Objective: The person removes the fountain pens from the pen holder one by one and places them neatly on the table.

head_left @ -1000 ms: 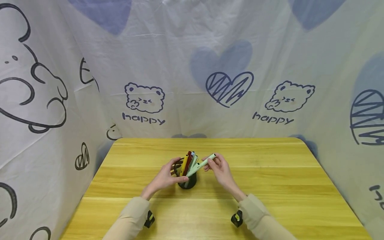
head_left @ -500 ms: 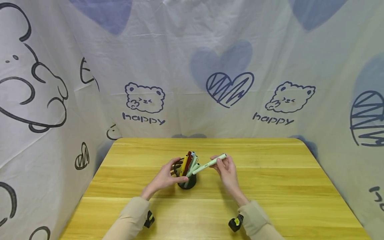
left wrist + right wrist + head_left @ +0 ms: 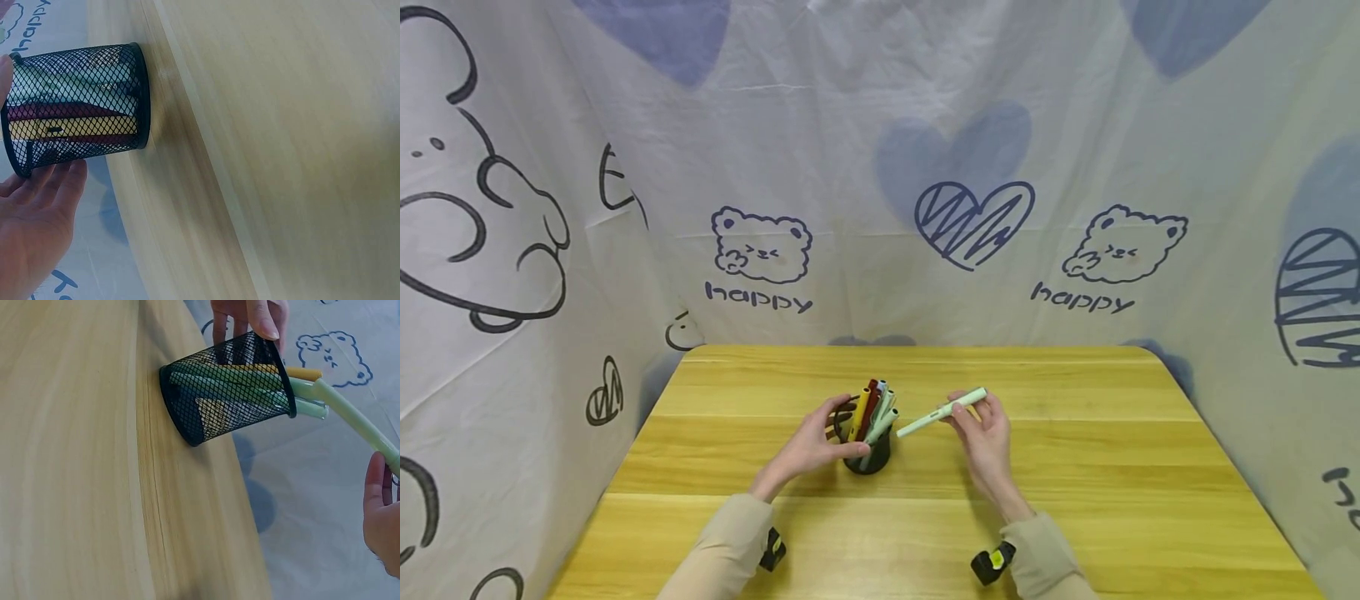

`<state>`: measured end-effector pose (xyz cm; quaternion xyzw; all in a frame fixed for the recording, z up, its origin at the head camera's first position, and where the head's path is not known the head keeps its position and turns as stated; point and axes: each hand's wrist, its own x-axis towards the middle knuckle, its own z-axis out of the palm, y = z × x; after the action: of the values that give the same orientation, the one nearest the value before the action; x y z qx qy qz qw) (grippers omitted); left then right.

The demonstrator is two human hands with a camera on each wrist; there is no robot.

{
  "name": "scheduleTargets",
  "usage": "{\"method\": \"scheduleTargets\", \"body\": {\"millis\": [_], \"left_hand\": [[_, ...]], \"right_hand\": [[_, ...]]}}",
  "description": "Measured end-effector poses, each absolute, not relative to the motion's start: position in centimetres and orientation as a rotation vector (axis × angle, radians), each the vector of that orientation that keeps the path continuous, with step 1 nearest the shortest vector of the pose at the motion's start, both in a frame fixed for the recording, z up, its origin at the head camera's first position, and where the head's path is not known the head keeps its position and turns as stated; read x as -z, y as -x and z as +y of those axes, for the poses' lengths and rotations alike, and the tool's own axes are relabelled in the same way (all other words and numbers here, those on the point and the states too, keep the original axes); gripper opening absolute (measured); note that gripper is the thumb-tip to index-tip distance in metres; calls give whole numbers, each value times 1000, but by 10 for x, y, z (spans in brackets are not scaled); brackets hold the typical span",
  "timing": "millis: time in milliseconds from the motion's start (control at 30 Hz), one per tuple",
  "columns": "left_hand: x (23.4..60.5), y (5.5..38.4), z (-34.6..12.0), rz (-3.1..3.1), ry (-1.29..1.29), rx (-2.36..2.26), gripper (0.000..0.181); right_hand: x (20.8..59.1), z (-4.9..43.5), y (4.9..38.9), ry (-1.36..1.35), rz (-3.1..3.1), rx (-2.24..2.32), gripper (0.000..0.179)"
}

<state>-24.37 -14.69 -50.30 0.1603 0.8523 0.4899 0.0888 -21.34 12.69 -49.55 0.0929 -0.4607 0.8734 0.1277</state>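
Note:
A black mesh pen holder (image 3: 867, 462) stands on the table with several pens in it, among them a yellow pen (image 3: 859, 415), a dark red one and pale green ones (image 3: 882, 426). My left hand (image 3: 805, 450) holds the holder near its rim, thumb on the near side and fingers round the far side; the left wrist view shows fingertips at the mesh (image 3: 78, 103). To the right, my right hand (image 3: 988, 442) pinches a pale green pen (image 3: 934, 415) near its upper end. Slanted, its lower end points at the holder, clear of its rim in the head view.
The wooden table (image 3: 1075, 467) reaches back to a pale curtain (image 3: 850, 150) printed with hearts and bears. More curtain hangs at the left and right sides. A black wrist camera (image 3: 992, 562) sits at each sleeve.
My right hand has moved right with the pale green pen, drawing its lower end away from the other pens and out past the holder. The left hand and holder stay almost where they were.

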Motion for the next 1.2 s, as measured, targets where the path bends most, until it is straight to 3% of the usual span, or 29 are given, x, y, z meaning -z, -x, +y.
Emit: {"method": "scheduleTargets", "body": {"millis": [433,667,1200], "left_hand": [[503,244,-148,2489,-463,-1501,95],[503,244,-148,2497,-482,-1492,95],[504,244,-147,2496,-468,-1485,95]], "right_hand": [[501,141,209,-39,-1452,-2594,29],[507,149,208,153,-1586,-2603,20],[539,164,210,241,-1974,-2461,43]]}}
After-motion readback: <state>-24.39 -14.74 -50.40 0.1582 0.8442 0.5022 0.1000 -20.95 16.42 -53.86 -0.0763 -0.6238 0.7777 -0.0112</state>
